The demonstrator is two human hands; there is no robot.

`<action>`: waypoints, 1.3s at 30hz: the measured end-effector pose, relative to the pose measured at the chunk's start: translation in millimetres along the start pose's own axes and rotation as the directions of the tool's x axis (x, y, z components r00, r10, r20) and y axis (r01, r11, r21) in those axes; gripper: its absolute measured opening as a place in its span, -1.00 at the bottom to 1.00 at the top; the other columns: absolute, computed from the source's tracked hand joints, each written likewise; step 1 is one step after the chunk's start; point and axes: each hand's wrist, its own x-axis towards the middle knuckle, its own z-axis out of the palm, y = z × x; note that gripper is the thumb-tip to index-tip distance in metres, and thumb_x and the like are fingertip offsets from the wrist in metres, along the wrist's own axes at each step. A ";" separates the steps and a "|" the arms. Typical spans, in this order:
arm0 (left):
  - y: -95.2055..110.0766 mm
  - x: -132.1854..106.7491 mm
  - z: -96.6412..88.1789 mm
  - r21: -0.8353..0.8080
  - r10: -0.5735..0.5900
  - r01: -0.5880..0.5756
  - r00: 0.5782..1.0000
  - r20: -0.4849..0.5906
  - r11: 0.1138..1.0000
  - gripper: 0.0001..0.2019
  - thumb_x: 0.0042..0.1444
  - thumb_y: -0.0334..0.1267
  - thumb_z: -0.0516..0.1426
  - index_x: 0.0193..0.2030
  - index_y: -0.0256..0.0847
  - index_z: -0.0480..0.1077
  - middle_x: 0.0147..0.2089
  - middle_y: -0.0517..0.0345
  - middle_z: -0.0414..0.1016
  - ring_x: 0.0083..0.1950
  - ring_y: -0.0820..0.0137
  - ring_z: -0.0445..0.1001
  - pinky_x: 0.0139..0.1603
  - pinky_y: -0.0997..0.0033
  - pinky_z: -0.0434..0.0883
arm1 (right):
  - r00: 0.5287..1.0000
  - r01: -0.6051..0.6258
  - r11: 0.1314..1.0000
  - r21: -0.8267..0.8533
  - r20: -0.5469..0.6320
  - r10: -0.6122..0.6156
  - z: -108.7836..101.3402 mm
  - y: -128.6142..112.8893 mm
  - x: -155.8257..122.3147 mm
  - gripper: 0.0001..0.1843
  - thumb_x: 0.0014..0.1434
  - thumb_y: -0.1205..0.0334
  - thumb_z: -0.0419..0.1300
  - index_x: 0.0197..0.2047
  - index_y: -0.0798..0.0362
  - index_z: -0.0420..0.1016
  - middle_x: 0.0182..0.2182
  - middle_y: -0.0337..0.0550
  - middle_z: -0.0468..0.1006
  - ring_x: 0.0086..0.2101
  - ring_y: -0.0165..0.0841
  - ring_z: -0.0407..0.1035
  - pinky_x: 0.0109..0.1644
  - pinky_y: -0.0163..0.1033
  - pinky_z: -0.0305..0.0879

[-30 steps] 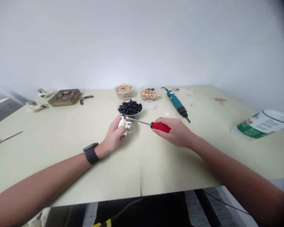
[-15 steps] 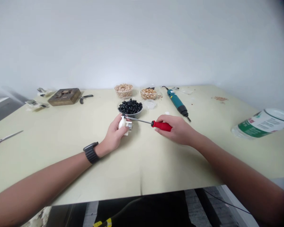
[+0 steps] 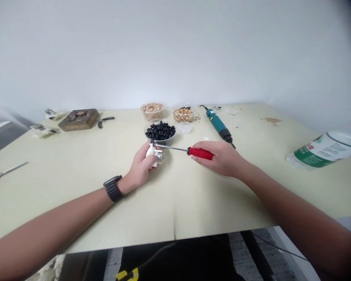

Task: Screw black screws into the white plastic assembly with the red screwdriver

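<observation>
My left hand is closed around a small white plastic part with a silver metal piece on its right side. A small black piece sits at the top of this part. In my right hand is the red handle of a screwdriver, its steel shaft pointing left. The shaft's tip meets the top of the white part, by the black piece; the exact contact is too small to tell. Just behind my left hand stands a clear bowl of small black parts.
Two tubs of small brownish pieces, one left of the other, stand near the wall. A teal power screwdriver lies right of them. At left are a metal block, pliers and red-handled scissors; a large bottle lies right.
The white part has turned slightly in my left hand, and my left thumb has shifted a little. The screwdriver stays at the part's top, with my right hand nearly in place.
</observation>
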 end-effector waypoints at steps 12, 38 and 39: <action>-3.9 -0.5 -0.8 -0.009 0.046 -0.047 0.999 -0.016 0.999 -0.76 0.11 -0.22 0.17 -0.07 -0.18 0.39 -0.25 0.17 0.43 -0.43 0.45 0.32 -0.54 0.49 0.29 | 0.997 -0.077 0.989 0.130 0.007 0.077 1.5 -1.5 0.4 -0.77 0.27 -0.01 0.32 -0.21 -0.03 0.52 -0.41 -0.25 0.58 -0.46 -0.41 0.34 -0.36 -0.29 0.19; -3.0 2.1 -1.1 0.024 0.002 -0.002 1.000 0.003 1.000 -0.74 0.08 -0.19 0.15 -0.10 -0.19 0.37 -0.28 0.17 0.43 -0.45 0.43 0.36 -0.55 0.45 0.30 | 0.998 -0.052 0.982 0.179 -0.031 0.059 -7.6 -1.3 0.8 -0.78 0.21 0.04 0.36 -0.18 0.00 0.62 -0.32 -0.17 0.64 -0.37 -0.35 0.43 -0.29 -0.25 0.29; -3.2 2.0 -1.3 0.029 0.004 -0.004 1.000 0.005 1.000 -0.74 0.07 -0.19 0.15 -0.09 -0.20 0.37 -0.27 0.17 0.42 -0.45 0.43 0.36 -0.55 0.44 0.30 | 0.997 -0.050 0.981 0.185 -0.041 0.059 -8.3 -1.1 0.8 -0.78 0.19 0.05 0.37 -0.19 0.01 0.62 -0.33 -0.17 0.64 -0.38 -0.36 0.42 -0.29 -0.26 0.29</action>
